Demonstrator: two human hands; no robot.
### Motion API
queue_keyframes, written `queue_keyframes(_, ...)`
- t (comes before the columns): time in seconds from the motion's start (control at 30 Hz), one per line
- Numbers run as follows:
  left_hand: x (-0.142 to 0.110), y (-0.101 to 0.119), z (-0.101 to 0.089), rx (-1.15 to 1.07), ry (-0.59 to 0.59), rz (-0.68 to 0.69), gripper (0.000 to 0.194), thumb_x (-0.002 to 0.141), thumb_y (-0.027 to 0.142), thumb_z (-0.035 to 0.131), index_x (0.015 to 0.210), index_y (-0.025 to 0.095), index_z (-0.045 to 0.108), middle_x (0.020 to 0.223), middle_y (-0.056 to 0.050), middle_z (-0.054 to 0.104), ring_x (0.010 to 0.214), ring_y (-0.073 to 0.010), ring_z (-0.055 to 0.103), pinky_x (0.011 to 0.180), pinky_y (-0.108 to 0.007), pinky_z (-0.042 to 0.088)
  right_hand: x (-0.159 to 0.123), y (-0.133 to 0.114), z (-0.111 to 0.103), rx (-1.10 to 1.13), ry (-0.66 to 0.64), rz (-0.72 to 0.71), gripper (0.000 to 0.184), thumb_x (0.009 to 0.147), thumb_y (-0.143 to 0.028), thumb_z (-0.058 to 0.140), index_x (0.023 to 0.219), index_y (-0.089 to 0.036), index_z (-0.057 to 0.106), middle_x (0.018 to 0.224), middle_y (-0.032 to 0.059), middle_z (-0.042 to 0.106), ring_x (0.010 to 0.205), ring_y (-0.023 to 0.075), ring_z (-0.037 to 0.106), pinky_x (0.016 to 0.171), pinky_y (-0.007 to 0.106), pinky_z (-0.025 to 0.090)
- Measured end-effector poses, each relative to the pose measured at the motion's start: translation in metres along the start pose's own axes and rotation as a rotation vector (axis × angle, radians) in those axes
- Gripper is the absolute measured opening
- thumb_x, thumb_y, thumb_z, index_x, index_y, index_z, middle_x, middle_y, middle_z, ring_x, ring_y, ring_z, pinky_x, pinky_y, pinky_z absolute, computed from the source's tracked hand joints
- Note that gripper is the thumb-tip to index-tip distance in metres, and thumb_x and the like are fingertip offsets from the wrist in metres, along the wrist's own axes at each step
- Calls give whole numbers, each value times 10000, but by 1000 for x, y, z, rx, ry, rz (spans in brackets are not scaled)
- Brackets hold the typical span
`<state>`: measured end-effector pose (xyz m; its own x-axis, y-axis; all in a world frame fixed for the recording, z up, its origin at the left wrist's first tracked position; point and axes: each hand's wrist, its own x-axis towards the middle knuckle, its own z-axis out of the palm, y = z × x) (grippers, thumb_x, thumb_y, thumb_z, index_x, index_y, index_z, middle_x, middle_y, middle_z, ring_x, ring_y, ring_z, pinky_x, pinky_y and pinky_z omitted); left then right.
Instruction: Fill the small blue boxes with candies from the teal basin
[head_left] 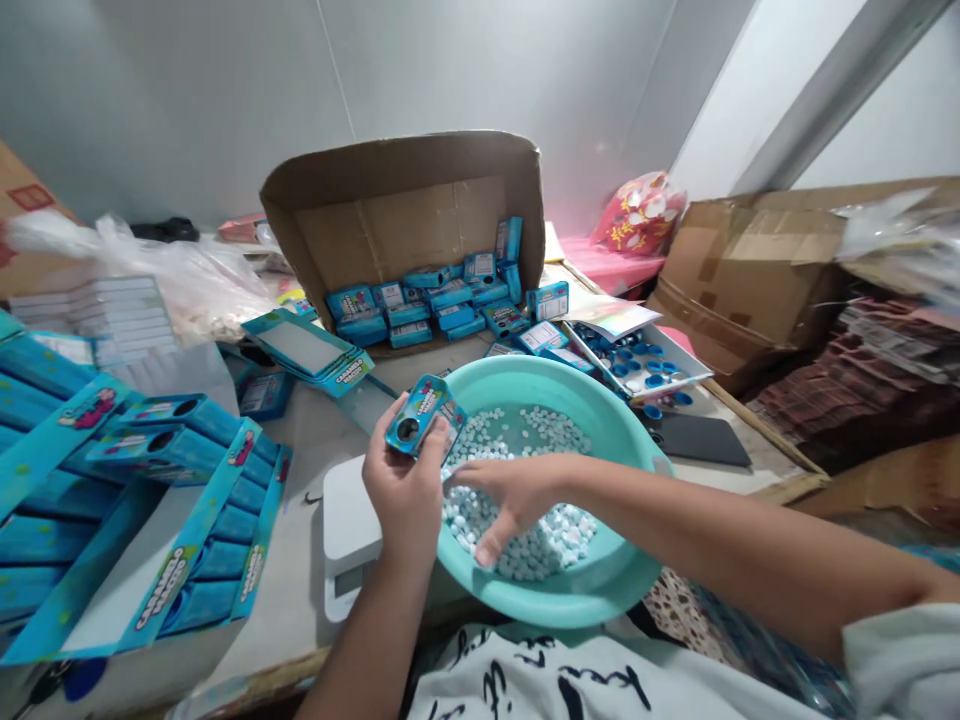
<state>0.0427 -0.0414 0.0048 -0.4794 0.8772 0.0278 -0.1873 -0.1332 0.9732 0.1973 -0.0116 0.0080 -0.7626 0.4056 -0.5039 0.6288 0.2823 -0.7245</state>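
My left hand grips a small blue candy box with a round dark hole at one end, tilted above the rim of a turquoise basin. Many small pale candies lie in the basin. Reaching in from the right, my right hand is down among them, thumb spread away from the fingers; the fingertips are partly hidden. A white scale sits on the table just left of the basin, partly behind my left forearm.
Blue display trays of candy boxes stand at left. A cardboard box lying on its side holds several blue boxes behind the basin. To the right are a white tray of blue caps, a dark phone-like slab and a large carton.
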Motion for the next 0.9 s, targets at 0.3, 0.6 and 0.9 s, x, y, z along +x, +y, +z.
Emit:
queue_keyframes(0.3,-1,-3,-12,1,-67,-61,543,766,349,841,1258,196,668,1074,-73,763,947,-210,744,858,-307,616,-41,11,19,-51,-10,-157,800,651,-545,895,1362,-268,654,1254,97,684,1200,319,604,1072,379,461)
queue_keyframes(0.6,-2,-4,-13,140,-186,-8,475,820,349,790,1259,213,673,1238,-103,720,1129,-273,700,1039,-424,555,-43,13,8,-214,-22,-158,456,756,-385,830,1176,-229,751,1081,83,734,1002,271,658,914,364,498)
queue_keyframes(0.9,0,-5,-8,179,-187,18,471,810,333,791,1252,217,678,1231,-102,721,1122,-272,701,1024,-422,562,-85,12,-4,-598,-127,287,402,509,-42,739,858,-241,770,767,53,660,676,249,594,643,394,487)
